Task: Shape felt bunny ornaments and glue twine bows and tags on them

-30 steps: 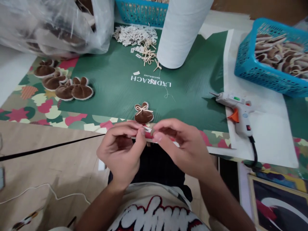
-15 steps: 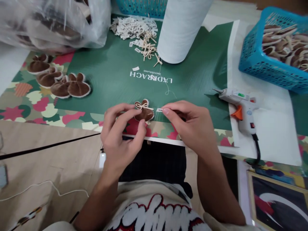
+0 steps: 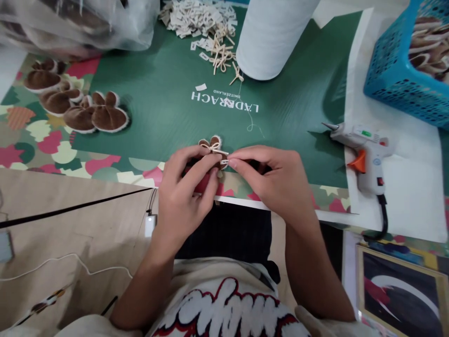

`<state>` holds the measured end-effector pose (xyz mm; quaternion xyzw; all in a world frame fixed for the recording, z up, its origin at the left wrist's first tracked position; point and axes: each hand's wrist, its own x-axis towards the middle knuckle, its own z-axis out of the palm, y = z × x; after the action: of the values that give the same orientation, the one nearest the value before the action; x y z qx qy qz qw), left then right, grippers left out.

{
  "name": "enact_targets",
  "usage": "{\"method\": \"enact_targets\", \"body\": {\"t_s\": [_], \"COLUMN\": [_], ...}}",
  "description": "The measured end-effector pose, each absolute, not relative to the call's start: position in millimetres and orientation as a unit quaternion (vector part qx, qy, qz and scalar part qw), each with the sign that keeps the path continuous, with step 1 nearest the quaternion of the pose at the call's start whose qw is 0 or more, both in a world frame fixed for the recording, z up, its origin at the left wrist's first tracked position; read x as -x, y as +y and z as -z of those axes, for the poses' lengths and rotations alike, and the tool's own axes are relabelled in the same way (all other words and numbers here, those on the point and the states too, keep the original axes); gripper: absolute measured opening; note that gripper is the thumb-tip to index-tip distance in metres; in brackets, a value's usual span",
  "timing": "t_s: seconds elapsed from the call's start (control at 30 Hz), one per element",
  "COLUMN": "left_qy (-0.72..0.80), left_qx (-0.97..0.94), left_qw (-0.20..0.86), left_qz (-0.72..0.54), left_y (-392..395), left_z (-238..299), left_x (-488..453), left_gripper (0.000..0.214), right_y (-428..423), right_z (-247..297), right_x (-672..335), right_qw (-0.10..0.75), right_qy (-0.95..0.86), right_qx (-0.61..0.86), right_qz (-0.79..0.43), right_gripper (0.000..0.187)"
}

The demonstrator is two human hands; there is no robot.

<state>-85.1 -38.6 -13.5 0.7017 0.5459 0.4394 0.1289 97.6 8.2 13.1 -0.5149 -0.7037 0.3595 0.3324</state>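
A small brown plush bunny piece (image 3: pixel 216 140) with white fluffy edges and a cream bow (image 3: pixel 213 148) lies at the table's front. My left hand (image 3: pixel 189 187) curls around it, index finger across its body and thumb below, covering much of it. Between the thumb and index finger of my right hand (image 3: pixel 270 180) is a small white printed label (image 3: pixel 225 162). The label sits against the bunny's lower right side, close to my left fingertip. Whether it touches the plush cannot be made out.
Several brown plush pieces (image 3: pixel 110 117) lie at left below a clear plastic bag (image 3: pixel 140 28). Behind are a label pile (image 3: pixel 196 18), loose bows (image 3: pixel 221 58) and a white roll (image 3: pixel 275 42). A glue gun (image 3: pixel 372 154) and blue basket (image 3: pixel 389 70) are at right.
My right hand has brought the label left from beside the bunny onto its lower right side. My left fingers have closed further over the bunny. The camera view has shifted slightly.
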Motion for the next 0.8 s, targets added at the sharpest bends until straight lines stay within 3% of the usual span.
{"method": "enact_targets", "body": {"t_s": [0.47, 0.63, 0.8], "left_qy": [0.551, 0.55, 0.547], "left_qx": [-0.706, -0.704, -0.702], "left_qw": [0.121, 0.143, 0.141], "left_qz": [-0.428, -0.426, -0.434], "left_y": [-40, -41, -41], "left_z": [18, 16, 17], "left_x": [87, 86, 86], "left_gripper": [0.029, 0.033, 0.032], "right_y": [7, -6, -22], "right_z": [-9, -10, -2], "right_x": [-95, -95, -92], "right_qw": [0.354, 0.395, 0.34], "right_qy": [-0.714, -0.711, -0.779], "right_qx": [0.503, 0.53, 0.5], "right_qz": [-0.334, -0.24, -0.166], "right_gripper": [0.01, 0.017, 0.022]}}
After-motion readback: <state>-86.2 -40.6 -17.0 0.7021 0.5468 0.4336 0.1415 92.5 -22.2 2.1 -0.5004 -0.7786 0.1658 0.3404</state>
